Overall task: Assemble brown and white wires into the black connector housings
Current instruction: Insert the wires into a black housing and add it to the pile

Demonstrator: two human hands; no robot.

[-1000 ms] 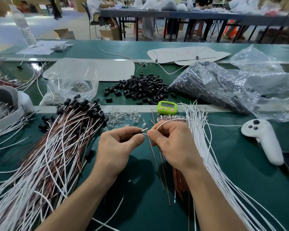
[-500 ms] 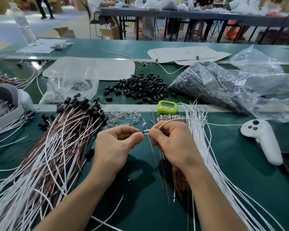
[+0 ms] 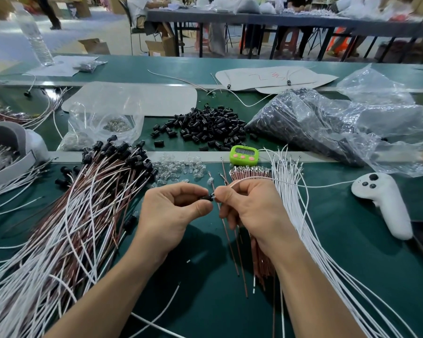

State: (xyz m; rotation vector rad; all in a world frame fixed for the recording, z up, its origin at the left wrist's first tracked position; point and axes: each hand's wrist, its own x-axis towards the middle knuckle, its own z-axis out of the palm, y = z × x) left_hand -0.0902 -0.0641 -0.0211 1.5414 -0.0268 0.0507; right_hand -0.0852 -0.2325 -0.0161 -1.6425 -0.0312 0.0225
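Pinching housing (image 3: pixel 208 197), left hand (image 3: pixel 171 212); bag (image 3: pixel 390 118) holds housings (image 3: pixel 287 125)

Bare mat (image 3: pixel 205 301) between flanking wire bundles (image 3: pixel 66 235)

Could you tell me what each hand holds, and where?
Left hand pinches a black housing by its body; right hand pinches a wire near its tip.

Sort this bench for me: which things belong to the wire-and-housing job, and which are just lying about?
Job in hand:
left hand, pinching a black housing
right hand, pinching a wire
loose housings
white wires
brown wires
finished assemblies

Lying about:
green timer
white controller
water bottle
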